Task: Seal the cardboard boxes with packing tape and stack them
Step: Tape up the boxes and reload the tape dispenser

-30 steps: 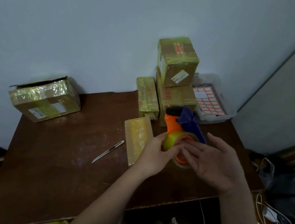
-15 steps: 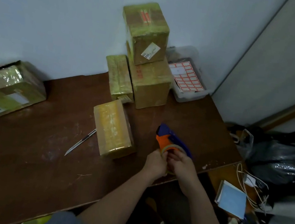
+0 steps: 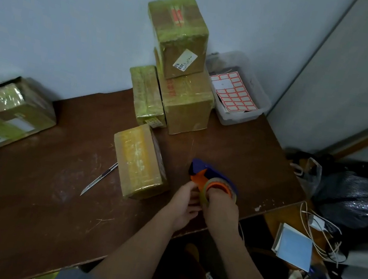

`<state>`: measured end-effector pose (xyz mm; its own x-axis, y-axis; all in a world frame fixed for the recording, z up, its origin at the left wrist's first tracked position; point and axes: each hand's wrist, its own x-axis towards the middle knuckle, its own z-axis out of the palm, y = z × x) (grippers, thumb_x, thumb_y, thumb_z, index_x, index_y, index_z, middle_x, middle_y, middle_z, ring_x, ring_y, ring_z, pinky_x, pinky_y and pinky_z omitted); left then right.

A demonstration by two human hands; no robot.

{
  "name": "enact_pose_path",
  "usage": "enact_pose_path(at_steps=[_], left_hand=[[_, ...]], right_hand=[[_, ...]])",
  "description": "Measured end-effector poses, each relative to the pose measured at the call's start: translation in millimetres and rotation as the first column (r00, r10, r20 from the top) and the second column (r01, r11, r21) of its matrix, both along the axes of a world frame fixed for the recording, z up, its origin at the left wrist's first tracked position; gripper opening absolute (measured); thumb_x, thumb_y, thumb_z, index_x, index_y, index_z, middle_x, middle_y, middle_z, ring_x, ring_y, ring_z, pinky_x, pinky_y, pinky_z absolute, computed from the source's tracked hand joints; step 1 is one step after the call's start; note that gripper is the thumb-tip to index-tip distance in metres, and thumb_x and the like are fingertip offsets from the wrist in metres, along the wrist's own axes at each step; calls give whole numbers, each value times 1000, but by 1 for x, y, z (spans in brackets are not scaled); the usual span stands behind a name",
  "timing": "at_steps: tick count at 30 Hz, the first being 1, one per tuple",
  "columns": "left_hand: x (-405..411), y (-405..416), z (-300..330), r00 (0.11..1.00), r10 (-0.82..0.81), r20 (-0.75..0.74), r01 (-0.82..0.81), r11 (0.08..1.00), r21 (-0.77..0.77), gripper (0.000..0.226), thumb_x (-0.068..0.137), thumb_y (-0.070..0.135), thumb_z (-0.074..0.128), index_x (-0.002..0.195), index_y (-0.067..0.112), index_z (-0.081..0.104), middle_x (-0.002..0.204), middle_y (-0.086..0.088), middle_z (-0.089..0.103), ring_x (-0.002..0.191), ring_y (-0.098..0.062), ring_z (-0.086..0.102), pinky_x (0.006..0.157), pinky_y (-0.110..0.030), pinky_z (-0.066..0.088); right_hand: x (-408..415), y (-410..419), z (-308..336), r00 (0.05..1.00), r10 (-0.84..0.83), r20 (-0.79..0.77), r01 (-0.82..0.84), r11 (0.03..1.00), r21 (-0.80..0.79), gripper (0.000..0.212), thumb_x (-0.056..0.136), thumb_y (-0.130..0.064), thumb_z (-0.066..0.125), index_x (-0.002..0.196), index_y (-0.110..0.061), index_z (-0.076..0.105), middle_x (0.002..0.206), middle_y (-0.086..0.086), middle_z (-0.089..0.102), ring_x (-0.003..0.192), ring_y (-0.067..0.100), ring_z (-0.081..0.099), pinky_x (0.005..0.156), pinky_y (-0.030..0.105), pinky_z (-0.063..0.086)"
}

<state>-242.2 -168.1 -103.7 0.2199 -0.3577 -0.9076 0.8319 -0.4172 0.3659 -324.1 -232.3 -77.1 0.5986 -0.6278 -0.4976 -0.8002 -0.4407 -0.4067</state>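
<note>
1. Both hands work the tape dispenser [image 3: 213, 183] just inside the near edge of the surface [image 3: 22, 197], toward its right corner. The left hand [image 3: 185, 204] curls its fingers against the roll's near side, apparently pinching the tape; the right hand [image 3: 221, 209] grips the roll from the right.
2. The small box [image 3: 140, 161] stands near the surface's middle, just left of the dispenser and apart from it. A stack of two boxes [image 3: 182, 71] with a slim box [image 3: 146, 95] beside it sits at the far edge; a larger box [image 3: 4, 113] overhangs the far left corner.
3. Risks, as I judge them: the tape end could slip back onto the roll or tear unevenly if picked at an angle; the dispenser's blade sits close to the fingers.
4. The utility knife [image 3: 99, 179] lies touching the small box's left side, blade out, so a careless reach could catch it.
5. The larger box could tip off its corner if nudged.
6. Writing: the top box's white label shows digits like "808", otherwise unreadable. A sheet of blank red-bordered stickers [image 3: 233, 91] lies in a clear bin [image 3: 240, 117].
</note>
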Motion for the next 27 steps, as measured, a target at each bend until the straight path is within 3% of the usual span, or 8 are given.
enact_pose_path(at_steps=[4, 6, 10, 14, 19, 21, 23, 27], left_hand=[[5, 1, 0, 984, 124, -127, -134, 988, -72, 61, 91, 51, 56, 129, 4, 52, 125, -17, 57, 116, -32, 54, 107, -45, 41], [8, 1, 1, 975, 143, -169, -157, 985, -75, 67, 91, 54, 55, 133, 3, 48, 130, -18, 53, 120, -34, 52, 109, -46, 39], [9, 4, 1, 970, 153, -188, -169, 983, -74, 69, 93, 57, 50, 139, 5, 44, 136, -18, 50, 124, -34, 49, 111, -48, 36], [10, 6, -3, 968, 170, -182, -187, 979, -78, 62, 91, 57, 52, 136, 15, 50, 129, -15, 54, 120, -34, 53, 106, -50, 41], [9, 3, -6, 970, 166, -178, -181, 981, -73, 63, 90, 59, 52, 131, 12, 55, 129, -13, 55, 121, -31, 51, 110, -47, 37], [9, 0, -5, 974, 158, -162, -174, 981, -89, 61, 91, 60, 49, 129, 12, 58, 129, -11, 56, 120, -29, 51, 111, -46, 36], [11, -3, 0, 983, 115, -140, -129, 988, -90, 59, 93, 61, 46, 127, 15, 59, 133, -8, 54, 122, -28, 50, 111, -46, 35], [13, -5, 11, 997, -76, 26, 75, 996, 53, 61, 97, 58, 39, 145, 21, 38, 144, -8, 40, 118, -32, 50, 99, -42, 47]], right_hand=[[-4, 12, -9, 995, 93, 43, -81, 970, -228, 27, 99, -19, 49, 125, -16, 55, 131, 2, 50, 115, 19, 52, 75, 26, 47], [-5, 12, -9, 993, 105, 56, -91, 971, -222, 24, 98, -19, 49, 121, -18, 54, 126, 0, 53, 115, 17, 51, 77, 26, 47], [-5, 13, -6, 989, 129, 68, -109, 965, -236, 15, 97, -20, 49, 112, -21, 50, 109, -3, 59, 105, 15, 55, 68, 24, 41], [-7, 22, -13, 982, 114, 150, -68, 957, -281, 21, 94, -18, 56, 115, -19, 58, 122, -3, 55, 113, 16, 53, 70, 24, 48], [-11, 24, -18, 960, 155, 234, -57, 924, -378, 27, 66, -1, 78, 82, -15, 62, 86, -1, 62, 79, 18, 60, 50, 19, 33], [-16, 24, -18, 940, 149, 309, -16, 919, -393, 32, 62, 5, 77, 76, -15, 56, 80, 0, 60, 76, 21, 59, 50, 21, 36], [-17, 24, -16, 917, 54, 396, 77, 948, -308, 29, 71, 6, 71, 80, -14, 52, 83, 0, 58, 80, 23, 57, 58, 28, 46], [-18, 11, -1, 785, -325, 527, 322, 941, 102, 21, 91, -7, 60, 96, -23, 48, 92, -6, 57, 86, 13, 58, 75, 35, 49]])
